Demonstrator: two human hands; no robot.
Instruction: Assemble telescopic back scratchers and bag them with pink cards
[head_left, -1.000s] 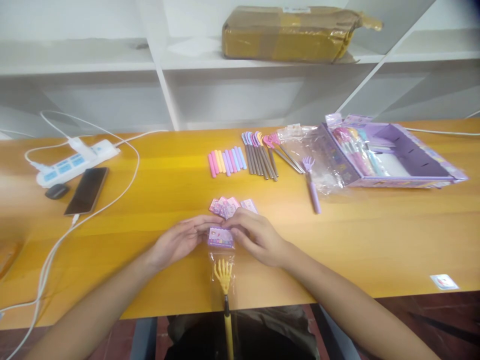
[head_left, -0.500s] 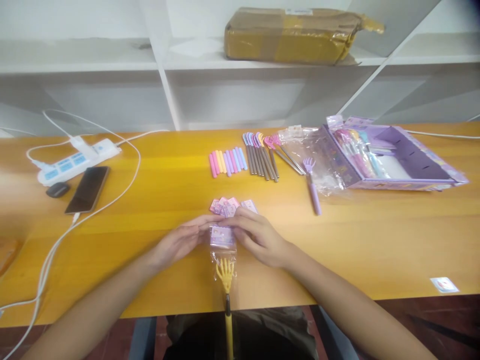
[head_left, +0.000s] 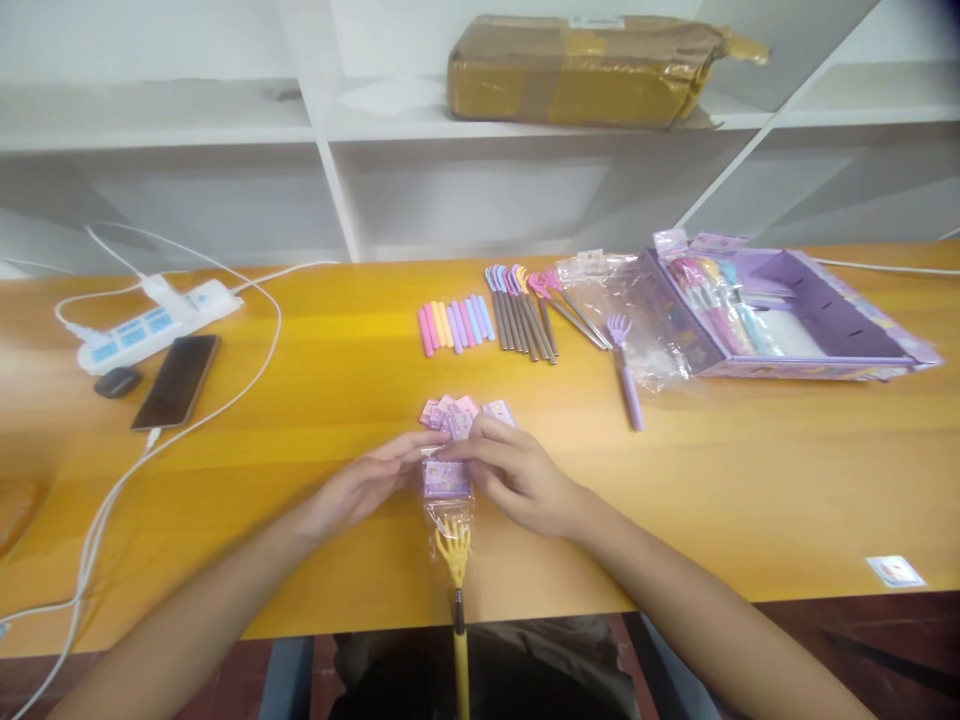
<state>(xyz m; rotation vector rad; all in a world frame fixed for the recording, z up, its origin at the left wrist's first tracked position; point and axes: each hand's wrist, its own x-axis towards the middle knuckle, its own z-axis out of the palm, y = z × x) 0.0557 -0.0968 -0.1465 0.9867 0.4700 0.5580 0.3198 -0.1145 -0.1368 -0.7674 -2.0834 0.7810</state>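
Note:
A clear plastic bag point(head_left: 448, 510) with a purple card point(head_left: 448, 480) at its top lies at the table's front edge. Inside is a yellow hand-shaped scratcher point(head_left: 454, 552), its handle reaching past the edge. My left hand point(head_left: 369, 482) rests at the bag's upper left, fingers extended. From the right, my right hand point(head_left: 517, 472) has its fingers bent over the bag's top edge, pinching it. Just beyond my fingers lie several pink and purple cards point(head_left: 457, 412).
Coloured handles point(head_left: 456, 325) and metal scratcher rods point(head_left: 525, 325) lie in rows behind. To the right are a purple scratcher point(head_left: 628, 385) and a purple box point(head_left: 847, 330). A phone point(head_left: 176, 382), power strip point(head_left: 161, 325) and cables are at left.
The fingers of my right hand have shifted slightly at the bag's top, and the purple card shows a little lower. My left hand has barely moved.

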